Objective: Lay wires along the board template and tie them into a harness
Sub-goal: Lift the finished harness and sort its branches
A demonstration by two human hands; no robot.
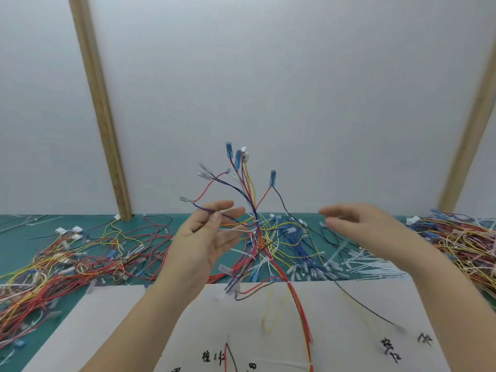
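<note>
left hand pinches a blue wire of the raised harness — right hand open, fingers loose, holding nothing.

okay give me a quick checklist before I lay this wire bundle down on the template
1. Left hand pinching a blue wire of the bundle: ok.
2. Right hand free, fingers straight: ok.
3. Bundle tied: a white tie shows at mid-height: ok.
4. Branches untangled: cannot tell, wires cross.
5. Template board bare where the bundle goes: not ok, loose black wire and yellow wire lie on it.
</note>
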